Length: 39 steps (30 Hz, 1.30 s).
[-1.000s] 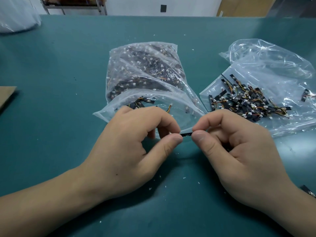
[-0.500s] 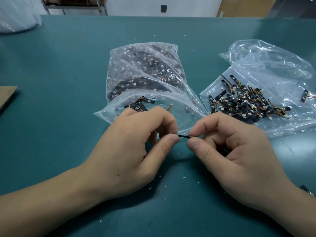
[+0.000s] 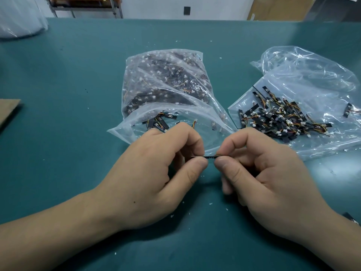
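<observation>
**Firmly pinched: one black strip between two hands**

Far off to the left of the fingers, a flat piece of cardboard (image 3: pixel 7 110) lies at the edge of the green worktop (image 3: pixel 68 124). The left hand (image 3: pixel 148 178) has its fingers (image 3: pixel 195 169) curled, thumb and forefinger pinching the left end of a thin black strip (image 3: pixel 207 157). The strip lies level and edge-on in the small gap between the two thumbs, above the worktop. Only a short middle piece shows, as both ends are hidden in the grips.

Just beyond the fingers lies a clear full bag (image 3: pixel 166 85), packed with dark strips and white connectors. Its open mouth faces the hands, and a few loose wired strips (image 3: pixel 158 122) lie in it, right behind the left knuckles.

The right hand (image 3: pixel 267 184) mirrors the left, its fingers (image 3: pixel 224 167) curled and thumb and forefinger pinching the strip's right end.

Beyond and to the right of these fingers is a slack clear bag (image 3: pixel 312 79), crumpled and mostly flat. A pile of strips (image 3: pixel 283 120) with orange and yellow wires rests there, but whether it lies on the plastic or inside it I cannot tell. One stray strip (image 3: pixel 347 112) lies apart, further right.
</observation>
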Motion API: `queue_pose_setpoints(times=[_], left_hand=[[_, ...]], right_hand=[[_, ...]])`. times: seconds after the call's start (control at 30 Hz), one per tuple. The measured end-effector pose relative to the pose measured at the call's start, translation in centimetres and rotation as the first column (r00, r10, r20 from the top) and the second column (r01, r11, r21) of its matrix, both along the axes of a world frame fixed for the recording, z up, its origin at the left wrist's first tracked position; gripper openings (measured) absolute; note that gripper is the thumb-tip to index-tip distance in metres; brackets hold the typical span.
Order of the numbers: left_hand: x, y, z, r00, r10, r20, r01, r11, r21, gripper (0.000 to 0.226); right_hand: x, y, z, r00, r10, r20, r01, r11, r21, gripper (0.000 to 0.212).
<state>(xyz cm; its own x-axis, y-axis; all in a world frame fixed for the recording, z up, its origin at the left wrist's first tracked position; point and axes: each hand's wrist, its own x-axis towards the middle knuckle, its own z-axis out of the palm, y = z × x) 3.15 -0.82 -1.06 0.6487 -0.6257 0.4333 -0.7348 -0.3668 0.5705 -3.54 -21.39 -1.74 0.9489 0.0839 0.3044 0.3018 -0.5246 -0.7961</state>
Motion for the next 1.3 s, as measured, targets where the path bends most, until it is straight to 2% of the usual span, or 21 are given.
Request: queue_pose_setpoints(times=[0.27,0.47,0.6,0.87,1.03,1.1,1.23,1.3], left_hand=[[-0.01,0.03,0.01,1.000,-0.003,0.015,0.004,1.000,-0.029,0.006],[0.00,0.04,-0.01,1.000,-0.016,-0.002,0.016,1.000,0.002,0.005],[0.03,0.04,0.04,0.999,-0.038,0.013,0.038,0.999,0.027,0.005],[-0.01,0.04,0.12,0.999,-0.040,-0.003,0.040,0.999,0.015,0.005],[-0.17,0.00,0.13,1.000,-0.015,0.023,0.014,0.999,0.041,0.006],[-0.14,0.05,0.29,1.000,-0.011,-0.011,0.011,1.000,0.022,0.010],[0.21,0.27,0.21,0.995,-0.076,-0.070,0.075,0.997,-0.010,0.040],[0.28,0.14,-0.01,0.997,-0.058,-0.043,0.059,0.998,0.020,0.039]], right_hand=[[-0.06,0.02,0.14,0.999,0.047,-0.005,-0.047,0.999,-0.001,0.008],[-0.16,0.14,0.31,0.997,0.066,-0.039,-0.067,0.997,-0.029,0.006],[-0.14,0.09,0.21,0.999,0.054,-0.005,-0.055,0.996,-0.064,0.005],[-0.11,0.05,0.10,0.999,0.036,-0.011,-0.036,0.999,-0.022,0.010],[-0.11,-0.06,0.10,0.999,0.047,0.006,-0.047,0.999,-0.014,0.005],[-0.16,0.05,-0.02,0.999,0.027,0.042,-0.028,1.000,0.008,0.004],[-0.16,0.23,-0.13,0.997,-0.006,0.082,-0.001,0.997,0.083,0.005],[-0.16,0.22,-0.11,0.996,-0.006,0.094,-0.001,0.997,0.083,0.005]])
